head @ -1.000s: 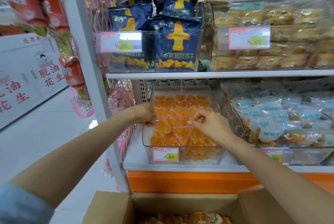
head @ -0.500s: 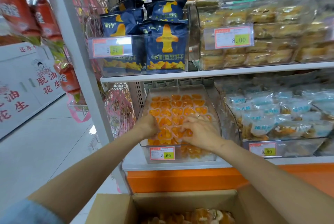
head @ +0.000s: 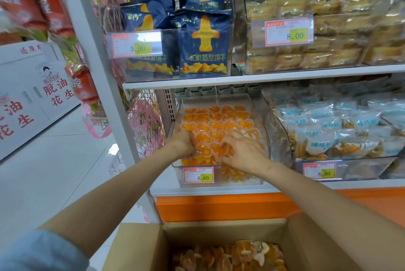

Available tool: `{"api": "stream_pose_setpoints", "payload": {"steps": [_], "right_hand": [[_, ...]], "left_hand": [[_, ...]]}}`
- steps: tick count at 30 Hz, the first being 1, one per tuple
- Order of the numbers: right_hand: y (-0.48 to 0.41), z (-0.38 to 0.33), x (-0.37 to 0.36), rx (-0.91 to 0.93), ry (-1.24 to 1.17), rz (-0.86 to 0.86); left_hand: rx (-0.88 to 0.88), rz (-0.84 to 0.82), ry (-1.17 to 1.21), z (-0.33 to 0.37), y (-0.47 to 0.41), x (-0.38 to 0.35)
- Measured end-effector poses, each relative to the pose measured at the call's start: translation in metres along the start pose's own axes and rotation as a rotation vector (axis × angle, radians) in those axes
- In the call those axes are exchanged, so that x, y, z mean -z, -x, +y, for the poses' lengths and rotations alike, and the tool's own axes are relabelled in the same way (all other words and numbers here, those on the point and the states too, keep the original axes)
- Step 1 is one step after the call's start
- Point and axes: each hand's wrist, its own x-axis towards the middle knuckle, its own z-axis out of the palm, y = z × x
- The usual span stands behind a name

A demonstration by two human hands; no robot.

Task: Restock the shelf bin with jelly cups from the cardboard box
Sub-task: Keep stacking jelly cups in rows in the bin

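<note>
A clear shelf bin (head: pixel 262 139) on the lower shelf holds several orange jelly cups (head: pixel 219 117). Both my hands are inside it, near the front. My left hand (head: pixel 183 142) is at the bin's left side, its fingers curled down around jelly cups. To its right, my right hand (head: pixel 243 150) lies spread on the cups with its fingers pressing on them. Directly below me stands the open cardboard box (head: pixel 140 246), with more jelly cups (head: pixel 230 257) inside.
A price tag marked 8.60 (head: pixel 199 174) sits on the bin's front. A bin of blue-white snack packs (head: pixel 328 132) stands to the right. The shelf above carries dark blue biscuit bags (head: pixel 203 45) and wrapped cakes (head: pixel 317 29). A white shelf post (head: pixel 103 78) rises to the left, beside the aisle floor.
Both hands have moved from the middle of the bin down toward its front and now press into the cups. The view has shifted slightly.
</note>
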Motion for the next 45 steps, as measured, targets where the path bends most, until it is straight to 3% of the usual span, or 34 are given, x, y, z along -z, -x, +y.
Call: {"api": "stream_pose_setpoints", "payload": {"steps": [3,5,8,11,13,16,19,24,32,37,41,45], "right_hand": [[0.002,0.000,0.005,0.015,-0.015,0.028],[0.008,-0.001,0.013,0.086,-0.096,0.197],[0.036,-0.003,0.018,0.243,-0.211,0.370],[0.071,0.002,-0.009,0.363,-0.148,0.301],[0.090,0.010,-0.043,0.399,-0.104,0.125],[0.115,0.023,-0.106,0.276,-0.025,-0.268],[0.142,0.040,-0.180,0.041,0.013,-0.588],[0.168,0.063,-0.265,-0.178,0.091,-0.758],[0.162,0.076,-0.319,-0.163,0.276,-0.650],[0.161,0.073,-0.330,-0.199,0.190,-0.718],[0.168,0.068,-0.337,-0.362,0.010,-0.709],[0.177,0.053,-0.342,-0.578,-0.152,-0.546]], "left_hand": [[-0.037,0.057,-0.177,-0.001,0.010,0.005],[-0.114,0.216,-0.361,0.001,0.028,0.008],[-0.272,0.353,-0.302,0.000,0.068,-0.003],[-0.320,0.102,-0.240,-0.016,0.095,-0.044],[-0.275,-0.111,-0.301,-0.032,0.094,-0.082],[-0.195,-0.351,-0.342,-0.067,0.070,-0.148],[-0.148,-0.473,-0.280,-0.101,0.048,-0.219],[-0.094,-0.445,-0.370,-0.140,0.025,-0.316],[-0.022,-0.415,-0.405,-0.169,-0.003,-0.393],[0.009,-0.424,-0.467,-0.165,-0.003,-0.402],[0.039,-0.481,-0.396,-0.163,0.000,-0.405],[0.093,-0.551,-0.220,-0.159,0.016,-0.412]]}}
